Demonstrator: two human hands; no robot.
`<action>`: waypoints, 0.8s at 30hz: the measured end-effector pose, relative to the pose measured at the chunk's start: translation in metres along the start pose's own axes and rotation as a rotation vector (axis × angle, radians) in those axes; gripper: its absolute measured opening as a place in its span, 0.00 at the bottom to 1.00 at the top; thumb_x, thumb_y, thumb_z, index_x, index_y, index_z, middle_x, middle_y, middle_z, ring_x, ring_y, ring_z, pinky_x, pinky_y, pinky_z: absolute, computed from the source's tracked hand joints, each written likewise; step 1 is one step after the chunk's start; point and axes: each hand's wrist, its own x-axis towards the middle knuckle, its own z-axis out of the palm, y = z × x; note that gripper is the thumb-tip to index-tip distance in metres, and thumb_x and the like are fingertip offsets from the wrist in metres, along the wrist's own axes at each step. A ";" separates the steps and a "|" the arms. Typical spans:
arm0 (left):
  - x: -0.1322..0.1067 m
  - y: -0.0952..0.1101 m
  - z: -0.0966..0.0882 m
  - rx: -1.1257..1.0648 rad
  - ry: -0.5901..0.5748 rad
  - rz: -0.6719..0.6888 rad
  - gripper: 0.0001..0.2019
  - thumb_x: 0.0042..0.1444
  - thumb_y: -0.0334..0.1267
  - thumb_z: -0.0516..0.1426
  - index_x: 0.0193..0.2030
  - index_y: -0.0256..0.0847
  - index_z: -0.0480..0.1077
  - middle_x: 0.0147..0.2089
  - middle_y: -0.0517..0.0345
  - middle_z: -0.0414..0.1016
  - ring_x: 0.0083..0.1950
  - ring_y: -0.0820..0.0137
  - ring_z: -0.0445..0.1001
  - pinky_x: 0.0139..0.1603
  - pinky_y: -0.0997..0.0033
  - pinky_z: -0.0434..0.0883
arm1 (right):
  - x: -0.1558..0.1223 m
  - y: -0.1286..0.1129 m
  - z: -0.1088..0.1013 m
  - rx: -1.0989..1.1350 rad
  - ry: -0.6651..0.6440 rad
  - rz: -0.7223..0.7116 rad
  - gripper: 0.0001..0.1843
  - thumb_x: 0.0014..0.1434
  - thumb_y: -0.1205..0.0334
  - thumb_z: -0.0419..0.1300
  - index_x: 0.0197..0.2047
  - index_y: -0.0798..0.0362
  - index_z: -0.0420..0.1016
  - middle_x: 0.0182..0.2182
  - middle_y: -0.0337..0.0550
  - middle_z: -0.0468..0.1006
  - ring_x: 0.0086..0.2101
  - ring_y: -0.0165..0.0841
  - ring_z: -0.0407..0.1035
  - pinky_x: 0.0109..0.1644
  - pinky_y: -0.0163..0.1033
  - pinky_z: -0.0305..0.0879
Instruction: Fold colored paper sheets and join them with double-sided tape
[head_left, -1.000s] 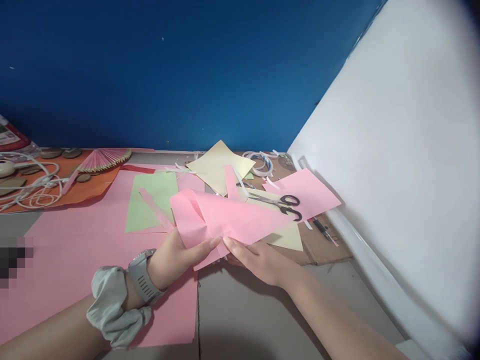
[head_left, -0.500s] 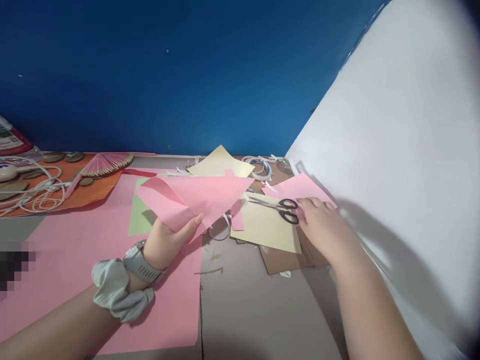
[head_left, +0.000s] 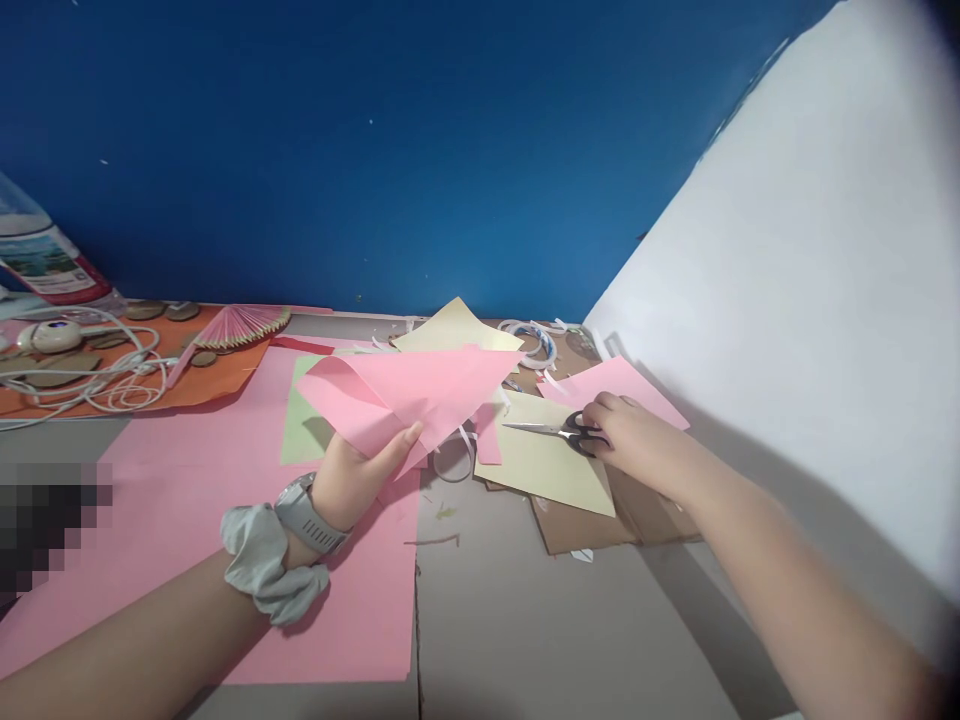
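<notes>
Between the thumb and fingers of my left hand [head_left: 367,460] is a folded sheet of pink paper [head_left: 427,385], lifted above the table. A grey watch and a pale scrunchie sit on that wrist. My right hand [head_left: 626,430] has its fingers closed on the black handles of a pair of scissors [head_left: 536,428], whose blades point left. The scissors are over a pale yellow sheet [head_left: 540,470]. A narrow pink strip [head_left: 489,445] lies at that sheet's left edge. Another pink sheet [head_left: 630,385] is behind my right hand.
A large pink sheet [head_left: 300,640] covers the table's left side, with a green sheet [head_left: 296,430] on it. Rolls of tape [head_left: 544,345] and a yellow sheet [head_left: 457,325] lie by the blue wall. Cardboard [head_left: 577,530], a pink paper fan [head_left: 240,328], white cables [head_left: 135,375] and a bottle [head_left: 56,265] surround them.
My right hand has moved onto the scissors and closed on their handles, which have come closer together. My left hand still holds the pink paper. The view has shifted slightly left.
</notes>
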 end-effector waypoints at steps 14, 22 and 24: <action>0.004 -0.009 -0.003 -0.038 0.238 0.069 0.06 0.54 0.39 0.59 0.34 0.40 0.75 0.35 0.58 0.78 0.40 0.67 0.76 0.46 0.69 0.71 | -0.033 -0.081 -0.013 1.170 -0.631 -0.039 0.13 0.58 0.56 0.55 0.44 0.51 0.64 0.31 0.38 0.70 0.21 0.25 0.65 0.23 0.30 0.60; 0.006 -0.011 -0.003 -0.048 0.276 0.044 0.07 0.51 0.41 0.61 0.36 0.44 0.77 0.37 0.57 0.80 0.43 0.64 0.76 0.51 0.65 0.70 | -0.019 -0.088 -0.013 1.001 -0.719 0.107 0.10 0.57 0.58 0.56 0.40 0.53 0.66 0.24 0.35 0.71 0.16 0.21 0.61 0.18 0.27 0.57; 0.005 -0.012 -0.002 -0.048 0.262 0.020 0.08 0.49 0.43 0.62 0.35 0.44 0.77 0.35 0.57 0.80 0.42 0.63 0.76 0.50 0.64 0.71 | -0.021 -0.090 -0.011 0.940 -0.718 0.124 0.10 0.56 0.58 0.57 0.41 0.52 0.66 0.20 0.33 0.68 0.16 0.23 0.62 0.16 0.26 0.54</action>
